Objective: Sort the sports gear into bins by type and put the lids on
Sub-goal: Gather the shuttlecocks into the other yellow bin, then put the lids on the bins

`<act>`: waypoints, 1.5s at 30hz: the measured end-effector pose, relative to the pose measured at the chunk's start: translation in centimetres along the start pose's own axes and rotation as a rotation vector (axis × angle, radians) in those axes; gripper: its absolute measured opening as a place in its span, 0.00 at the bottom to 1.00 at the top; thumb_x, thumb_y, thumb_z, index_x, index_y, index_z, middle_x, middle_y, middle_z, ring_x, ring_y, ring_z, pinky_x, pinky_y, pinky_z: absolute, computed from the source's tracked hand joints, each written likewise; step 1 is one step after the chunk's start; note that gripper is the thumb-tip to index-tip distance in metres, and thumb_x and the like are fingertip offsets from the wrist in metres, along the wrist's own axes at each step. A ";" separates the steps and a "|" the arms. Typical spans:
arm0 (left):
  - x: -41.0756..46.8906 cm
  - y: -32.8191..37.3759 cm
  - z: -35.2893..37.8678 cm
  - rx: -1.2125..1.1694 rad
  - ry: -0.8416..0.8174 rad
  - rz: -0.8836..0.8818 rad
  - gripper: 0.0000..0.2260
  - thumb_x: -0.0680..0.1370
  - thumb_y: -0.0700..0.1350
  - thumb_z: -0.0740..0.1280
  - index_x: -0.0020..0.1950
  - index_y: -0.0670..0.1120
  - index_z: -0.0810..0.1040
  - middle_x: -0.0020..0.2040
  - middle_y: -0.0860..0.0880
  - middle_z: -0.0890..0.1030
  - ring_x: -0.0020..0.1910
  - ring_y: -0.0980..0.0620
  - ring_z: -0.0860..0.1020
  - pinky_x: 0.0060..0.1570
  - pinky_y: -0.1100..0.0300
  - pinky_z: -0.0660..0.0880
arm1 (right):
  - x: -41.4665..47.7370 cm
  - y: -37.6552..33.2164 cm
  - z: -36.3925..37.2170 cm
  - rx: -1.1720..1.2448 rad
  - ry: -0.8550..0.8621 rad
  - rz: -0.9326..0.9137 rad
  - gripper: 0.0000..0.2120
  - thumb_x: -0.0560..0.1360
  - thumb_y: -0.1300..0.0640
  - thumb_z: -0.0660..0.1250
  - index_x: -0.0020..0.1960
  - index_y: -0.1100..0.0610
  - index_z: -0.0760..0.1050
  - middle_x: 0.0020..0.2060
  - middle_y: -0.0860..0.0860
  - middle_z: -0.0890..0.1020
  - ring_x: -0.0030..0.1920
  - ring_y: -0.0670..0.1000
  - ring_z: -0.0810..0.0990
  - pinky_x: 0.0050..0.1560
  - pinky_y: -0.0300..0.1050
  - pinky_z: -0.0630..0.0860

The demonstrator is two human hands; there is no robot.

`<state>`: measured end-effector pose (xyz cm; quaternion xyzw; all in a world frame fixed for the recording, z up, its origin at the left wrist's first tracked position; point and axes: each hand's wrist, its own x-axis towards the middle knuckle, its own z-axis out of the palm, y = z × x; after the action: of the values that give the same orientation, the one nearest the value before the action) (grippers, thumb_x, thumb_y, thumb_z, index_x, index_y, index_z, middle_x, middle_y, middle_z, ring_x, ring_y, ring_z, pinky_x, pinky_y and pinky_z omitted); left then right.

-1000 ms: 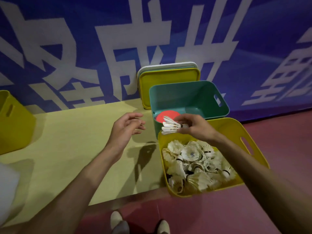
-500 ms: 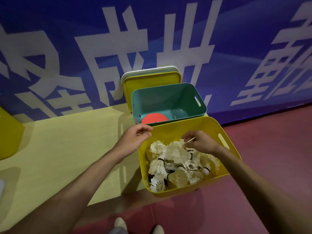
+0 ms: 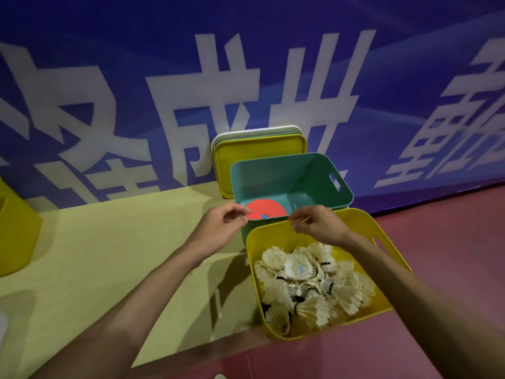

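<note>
A yellow bin (image 3: 329, 328) at lower right holds several white feather shuttlecocks (image 3: 300, 272). Right behind it stands a teal bin (image 3: 300, 173) with a red disc (image 3: 266, 210) lying inside. My left hand (image 3: 218, 225) hovers at the teal bin's near left corner, fingers loosely curled, holding nothing. My right hand (image 3: 318, 222) hangs over the yellow bin's far rim, fingers loosely curled, with nothing plainly in it. A yellow lid (image 3: 259, 151) and a white lid (image 3: 257, 130) behind it lean on the wall beyond the teal bin.
Another yellow bin (image 3: 16, 242) stands at the left edge on the pale yellow-green floor strip (image 3: 109, 242). Red floor (image 3: 437, 242) lies to the right. A blue banner wall (image 3: 136, 77) with white characters closes off the back.
My right hand let the shuttlecocks drop into the yellow bin and rose to its far rim. My left hand came right, toward the teal bin.
</note>
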<state>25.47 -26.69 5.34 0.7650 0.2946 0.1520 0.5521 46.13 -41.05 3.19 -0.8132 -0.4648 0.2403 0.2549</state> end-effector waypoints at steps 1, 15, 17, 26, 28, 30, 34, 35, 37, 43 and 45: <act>0.0 0.0 -1.0 -0.004 0.016 0.004 0.06 0.78 0.44 0.67 0.52 0.52 0.81 0.50 0.54 0.82 0.52 0.57 0.80 0.55 0.61 0.75 | 0.5 -0.9 0.1 -0.010 0.008 -0.008 0.09 0.75 0.59 0.68 0.54 0.55 0.81 0.43 0.46 0.82 0.43 0.44 0.80 0.43 0.33 0.74; 2.5 2.0 -11.4 0.137 0.138 0.109 0.11 0.79 0.48 0.65 0.60 0.50 0.78 0.55 0.54 0.79 0.54 0.60 0.76 0.49 0.68 0.71 | 8.2 -9.8 -2.5 -0.296 -0.050 -0.126 0.13 0.77 0.58 0.65 0.60 0.57 0.78 0.56 0.52 0.82 0.49 0.44 0.77 0.48 0.34 0.70; 2.9 1.9 -11.8 0.136 0.167 0.117 0.11 0.79 0.47 0.65 0.60 0.49 0.78 0.55 0.54 0.79 0.54 0.61 0.76 0.47 0.71 0.70 | 9.2 -9.9 -2.9 -0.311 -0.056 -0.137 0.13 0.77 0.58 0.65 0.61 0.57 0.78 0.56 0.51 0.82 0.48 0.44 0.76 0.45 0.31 0.69; 7.4 2.1 -9.8 0.193 0.229 0.054 0.09 0.78 0.46 0.66 0.58 0.50 0.78 0.53 0.53 0.80 0.53 0.58 0.77 0.48 0.69 0.72 | 15.9 -6.7 -5.1 -0.341 -0.059 -0.177 0.13 0.75 0.59 0.66 0.60 0.58 0.78 0.55 0.54 0.83 0.54 0.51 0.80 0.54 0.41 0.74; 9.1 2.5 -9.0 0.239 0.228 0.029 0.09 0.78 0.46 0.66 0.58 0.51 0.78 0.53 0.54 0.80 0.52 0.60 0.77 0.46 0.71 0.71 | 17.9 -5.7 -6.2 -0.343 -0.051 -0.177 0.15 0.75 0.60 0.65 0.62 0.58 0.77 0.57 0.54 0.81 0.56 0.52 0.79 0.57 0.42 0.73; 10.9 2.9 -8.0 0.258 0.230 0.011 0.08 0.78 0.45 0.66 0.57 0.51 0.79 0.52 0.54 0.81 0.51 0.60 0.78 0.46 0.72 0.71 | 19.9 -4.6 -7.4 -0.342 -0.048 -0.185 0.17 0.76 0.60 0.65 0.64 0.58 0.75 0.60 0.54 0.80 0.59 0.53 0.78 0.59 0.41 0.71; 14.2 3.1 -6.0 0.271 0.276 -0.024 0.07 0.77 0.43 0.67 0.54 0.50 0.80 0.50 0.53 0.82 0.50 0.59 0.79 0.47 0.72 0.72 | 24.6 -2.3 -9.1 -0.364 0.012 -0.220 0.19 0.76 0.58 0.65 0.67 0.57 0.72 0.63 0.55 0.77 0.61 0.55 0.76 0.62 0.45 0.70; 14.8 3.0 -5.5 0.264 0.286 -0.035 0.07 0.77 0.42 0.67 0.54 0.49 0.80 0.50 0.52 0.82 0.50 0.59 0.79 0.47 0.73 0.72 | 25.8 -1.8 -9.3 -0.369 0.033 -0.225 0.19 0.76 0.58 0.65 0.67 0.57 0.72 0.63 0.56 0.77 0.61 0.56 0.76 0.62 0.46 0.70; 15.9 2.9 -4.8 0.264 0.299 -0.053 0.07 0.77 0.42 0.67 0.54 0.48 0.81 0.50 0.52 0.82 0.49 0.59 0.79 0.46 0.75 0.71 | 28.0 -0.9 -9.4 -0.369 0.055 -0.235 0.19 0.76 0.57 0.65 0.66 0.57 0.72 0.62 0.57 0.77 0.60 0.57 0.75 0.61 0.48 0.71; 18.3 2.4 -4.1 0.315 0.302 -0.127 0.08 0.78 0.43 0.66 0.56 0.48 0.80 0.50 0.53 0.82 0.50 0.58 0.78 0.47 0.71 0.73 | 32.9 0.6 -8.4 -0.372 0.023 -0.231 0.16 0.79 0.52 0.60 0.64 0.58 0.72 0.61 0.57 0.76 0.58 0.57 0.76 0.59 0.52 0.74; 18.8 2.2 -4.0 0.312 0.302 -0.145 0.08 0.78 0.43 0.66 0.56 0.49 0.80 0.50 0.53 0.82 0.50 0.58 0.78 0.48 0.70 0.73 | 34.0 1.1 -7.7 -0.422 0.014 -0.235 0.16 0.80 0.50 0.57 0.63 0.58 0.72 0.58 0.57 0.77 0.56 0.58 0.76 0.59 0.54 0.74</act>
<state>38.49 -12.50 7.01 0.7865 0.4480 0.1775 0.3863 67.02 -13.13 3.08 -0.7904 -0.5944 0.1009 0.1086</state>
